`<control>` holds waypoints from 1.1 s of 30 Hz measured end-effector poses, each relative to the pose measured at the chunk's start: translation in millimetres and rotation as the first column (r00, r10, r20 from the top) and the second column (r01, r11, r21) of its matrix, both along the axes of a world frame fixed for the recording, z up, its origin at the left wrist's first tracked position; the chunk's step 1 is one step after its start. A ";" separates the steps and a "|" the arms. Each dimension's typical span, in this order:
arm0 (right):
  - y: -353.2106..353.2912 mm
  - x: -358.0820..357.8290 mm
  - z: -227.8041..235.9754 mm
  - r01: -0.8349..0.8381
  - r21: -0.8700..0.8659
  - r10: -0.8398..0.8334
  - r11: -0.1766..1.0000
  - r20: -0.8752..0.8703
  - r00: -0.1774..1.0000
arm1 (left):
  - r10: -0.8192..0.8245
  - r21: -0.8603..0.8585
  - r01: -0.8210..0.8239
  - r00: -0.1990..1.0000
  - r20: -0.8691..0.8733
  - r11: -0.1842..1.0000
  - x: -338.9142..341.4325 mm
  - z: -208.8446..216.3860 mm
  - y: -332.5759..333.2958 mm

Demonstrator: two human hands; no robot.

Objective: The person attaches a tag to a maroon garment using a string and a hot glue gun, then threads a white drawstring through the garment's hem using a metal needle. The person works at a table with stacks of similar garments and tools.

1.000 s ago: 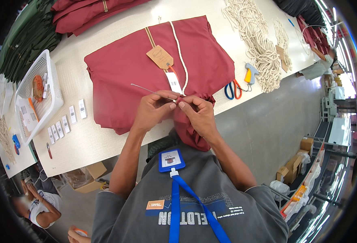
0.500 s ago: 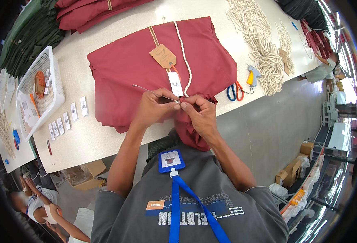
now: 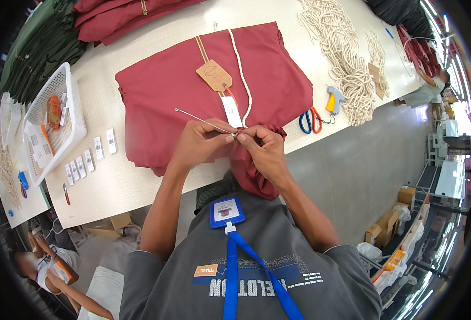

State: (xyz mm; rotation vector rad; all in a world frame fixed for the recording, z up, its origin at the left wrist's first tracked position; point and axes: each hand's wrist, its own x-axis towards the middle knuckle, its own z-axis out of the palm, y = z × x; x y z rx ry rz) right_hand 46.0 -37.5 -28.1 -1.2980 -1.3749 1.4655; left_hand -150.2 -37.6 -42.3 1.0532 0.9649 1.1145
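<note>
My left hand (image 3: 199, 143) is closed, thumb and fingertips pinching a thin metal wire needle (image 3: 195, 116) with a small looped end pointing up and left. Beside it, my right hand (image 3: 266, 154) grips the gathered edge of a maroon fabric bag (image 3: 166, 96), whose bunched part (image 3: 245, 173) hangs over the table's front edge. The needle's other end meets the cloth between my fingertips, where fingers partly hide it. Across the bag lies a white cord (image 3: 237, 56) that runs down to my hands. Just above them are a brown tag (image 3: 213, 76) and a white label (image 3: 231, 112).
On the table (image 3: 99, 181), a white basket (image 3: 79, 114) and several small labels (image 3: 98, 148) lie left. Scissors (image 3: 316, 120), a tagging gun (image 3: 333, 100) and a heap of cord (image 3: 342, 69) are right. A co-worker (image 3: 54, 266) is at lower left.
The needle's looped end has risen slightly as my left hand tilts it. Both hands keep their pinch at nearly the same spot. The co-worker at lower left has shifted arms.
</note>
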 end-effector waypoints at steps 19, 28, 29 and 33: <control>5.4 12.7 7.4 -0.141 0.092 0.122 0.986 0.183 0.975 | 0.064 -0.100 -0.064 0.998 -0.003 0.993 -8.5 9.3 -0.4; 15.4 61.2 7.8 -0.336 0.140 0.146 0.931 0.702 0.697 | 0.164 -0.098 -0.164 0.986 0.000 0.982 -16.2 1.3 0.2; 16.3 66.4 5.0 -0.341 0.158 0.127 0.927 0.722 0.680 | 0.200 -0.113 -0.197 0.980 0.010 0.974 -16.9 0.1 -0.3; 17.5 89.9 3.8 -0.376 0.133 0.103 0.917 0.832 0.545 | 0.201 -0.103 -0.197 0.979 0.027 0.975 -17.9 -4.2 -1.8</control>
